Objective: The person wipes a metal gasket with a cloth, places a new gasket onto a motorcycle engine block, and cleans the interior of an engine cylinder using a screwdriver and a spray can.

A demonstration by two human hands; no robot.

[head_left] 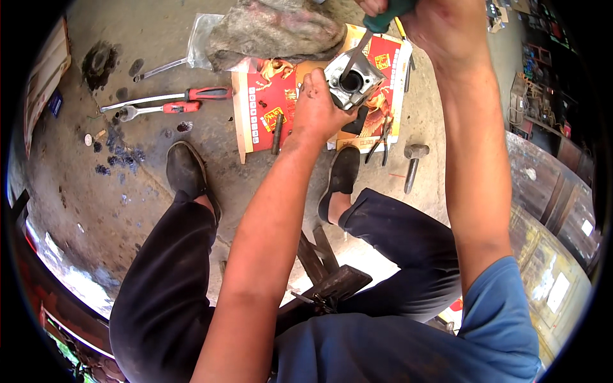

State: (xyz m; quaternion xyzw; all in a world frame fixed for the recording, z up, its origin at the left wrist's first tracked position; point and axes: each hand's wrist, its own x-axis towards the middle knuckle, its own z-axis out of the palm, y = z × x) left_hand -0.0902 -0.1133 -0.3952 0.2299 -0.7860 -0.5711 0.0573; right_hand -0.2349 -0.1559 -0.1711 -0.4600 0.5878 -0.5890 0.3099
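My left hand (317,110) is closed around a silvery metal housing (370,82) with a round dark bore, holding it above a flattened red and yellow cardboard sheet (271,121). At the top edge, my right hand (440,32) grips a screwdriver (387,18) by its green handle. The screwdriver's blade slants down to the rim of the housing; whether its tip is inside an opening cannot be made out. Part of the right hand is cut off by the frame. On the sheet beside my left wrist lies a dark metal rod (277,134).
Pliers (381,142) lie at the cardboard's near right edge, and a hammer (414,165) to their right. A dirty grey cloth (274,32) is behind. Left are a red-handled ratchet (147,110), a red-handled bar (207,94) and a wrench (163,67). Dark oil stains (121,150) mark the floor.
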